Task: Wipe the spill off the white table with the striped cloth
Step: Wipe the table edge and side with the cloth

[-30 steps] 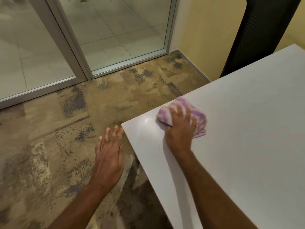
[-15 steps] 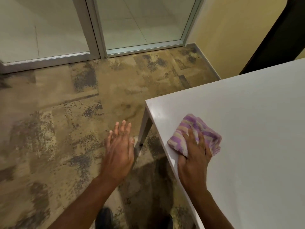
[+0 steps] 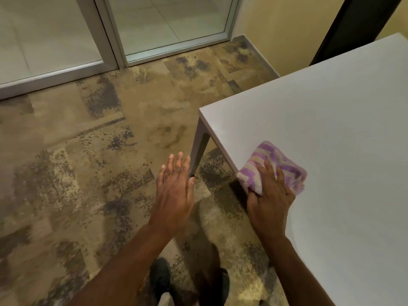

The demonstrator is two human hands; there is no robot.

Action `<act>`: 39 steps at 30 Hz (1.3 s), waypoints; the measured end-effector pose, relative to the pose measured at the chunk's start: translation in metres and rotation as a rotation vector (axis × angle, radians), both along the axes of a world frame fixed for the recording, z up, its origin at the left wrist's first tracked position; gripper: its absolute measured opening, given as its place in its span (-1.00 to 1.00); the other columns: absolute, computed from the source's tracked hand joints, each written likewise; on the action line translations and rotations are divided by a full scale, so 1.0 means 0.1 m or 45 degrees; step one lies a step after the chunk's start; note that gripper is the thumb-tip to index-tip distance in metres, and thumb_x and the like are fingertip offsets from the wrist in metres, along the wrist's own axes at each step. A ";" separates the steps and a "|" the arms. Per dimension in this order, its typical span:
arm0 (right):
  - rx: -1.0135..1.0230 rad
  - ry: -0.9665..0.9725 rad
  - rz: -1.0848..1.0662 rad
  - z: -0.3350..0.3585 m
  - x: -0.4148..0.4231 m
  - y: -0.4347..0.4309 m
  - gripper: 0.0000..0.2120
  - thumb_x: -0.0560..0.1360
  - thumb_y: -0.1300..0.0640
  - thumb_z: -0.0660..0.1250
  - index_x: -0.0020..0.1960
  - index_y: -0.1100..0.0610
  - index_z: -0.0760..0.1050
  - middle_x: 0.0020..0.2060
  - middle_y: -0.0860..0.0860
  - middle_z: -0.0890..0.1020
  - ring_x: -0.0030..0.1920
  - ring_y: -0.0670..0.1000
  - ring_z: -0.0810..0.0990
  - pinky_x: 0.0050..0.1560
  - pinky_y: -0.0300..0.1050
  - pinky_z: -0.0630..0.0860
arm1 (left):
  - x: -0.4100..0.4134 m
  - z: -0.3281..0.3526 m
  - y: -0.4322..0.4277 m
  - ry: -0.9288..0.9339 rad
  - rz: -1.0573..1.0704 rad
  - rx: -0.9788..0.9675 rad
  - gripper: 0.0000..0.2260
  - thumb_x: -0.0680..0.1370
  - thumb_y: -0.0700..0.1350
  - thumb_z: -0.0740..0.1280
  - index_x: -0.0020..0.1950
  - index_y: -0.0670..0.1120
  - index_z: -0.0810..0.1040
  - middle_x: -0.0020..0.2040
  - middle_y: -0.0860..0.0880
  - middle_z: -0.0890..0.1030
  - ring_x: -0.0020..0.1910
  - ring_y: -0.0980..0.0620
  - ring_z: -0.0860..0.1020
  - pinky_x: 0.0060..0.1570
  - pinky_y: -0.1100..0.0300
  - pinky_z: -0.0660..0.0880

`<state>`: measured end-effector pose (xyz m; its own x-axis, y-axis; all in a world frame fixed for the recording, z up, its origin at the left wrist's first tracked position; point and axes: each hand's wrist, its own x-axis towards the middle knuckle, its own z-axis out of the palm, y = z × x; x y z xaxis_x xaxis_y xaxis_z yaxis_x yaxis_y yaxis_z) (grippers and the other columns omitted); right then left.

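Note:
The striped cloth (image 3: 270, 160), purple, white and cream, lies bunched on the left edge of the white table (image 3: 331, 129), a little nearer me than the table's corner. My right hand (image 3: 270, 202) presses down on the cloth's near part, thumb hanging over the table edge. My left hand (image 3: 174, 191) hovers flat over the floor, left of the table, fingers straight and apart, holding nothing. I see no spill on the table surface.
Mottled brown carpet covers the floor. A table leg (image 3: 198, 149) drops from the corner. Glass doors with metal frames (image 3: 110, 40) stand at the back, a yellow wall (image 3: 282, 29) beside them. A dark chair back (image 3: 337, 25) rises behind the table. Dark shoes (image 3: 161, 279) show below.
My right hand has slid the cloth along the table's left edge toward me, away from the corner. The left hand stayed flat beside the table. The camera tilted down.

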<state>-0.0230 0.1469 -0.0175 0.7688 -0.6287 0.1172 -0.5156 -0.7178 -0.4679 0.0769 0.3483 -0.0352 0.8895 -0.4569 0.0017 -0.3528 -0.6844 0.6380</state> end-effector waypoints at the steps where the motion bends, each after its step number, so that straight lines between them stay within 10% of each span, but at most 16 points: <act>1: -0.012 0.021 -0.014 0.00 0.02 0.01 -0.37 0.46 0.06 0.30 0.53 0.00 0.38 0.57 -0.04 0.34 0.62 0.10 0.18 0.54 0.21 0.05 | -0.02 0.00 0.02 -0.004 -0.001 -0.005 -0.49 0.72 0.01 0.00 0.67 -0.08 0.13 0.69 -0.04 0.08 0.67 0.06 -0.12 0.63 0.06 -0.20; 22: -0.090 0.058 -0.158 -0.09 0.01 0.22 -0.38 0.57 0.07 0.34 0.60 -0.02 0.28 0.62 -0.03 0.26 0.63 0.14 0.13 0.53 0.29 0.07 | -0.66 -0.10 0.67 -0.036 -0.059 -0.005 -0.49 0.74 0.04 -0.01 0.69 0.03 0.00 0.70 0.06 -0.05 0.66 0.19 -0.21 0.62 0.16 -0.27; 39: -0.399 -0.353 -0.521 -0.48 0.08 0.86 -0.36 0.46 0.06 0.18 0.56 0.00 0.36 0.59 -0.05 0.33 0.61 0.11 0.21 0.42 -0.10 0.04 | 0.23 -0.57 1.03 -0.198 -0.284 -0.056 -0.42 0.71 0.13 -0.04 0.69 -0.05 -0.06 0.70 -0.04 -0.11 0.66 0.09 -0.25 0.59 0.19 -0.35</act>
<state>-0.0153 0.2330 -0.0658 0.3846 -0.7708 0.5080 -0.6687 -0.6120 -0.4223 0.1004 0.4514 -0.0918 0.7544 -0.6380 0.1545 -0.5877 -0.5517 0.5918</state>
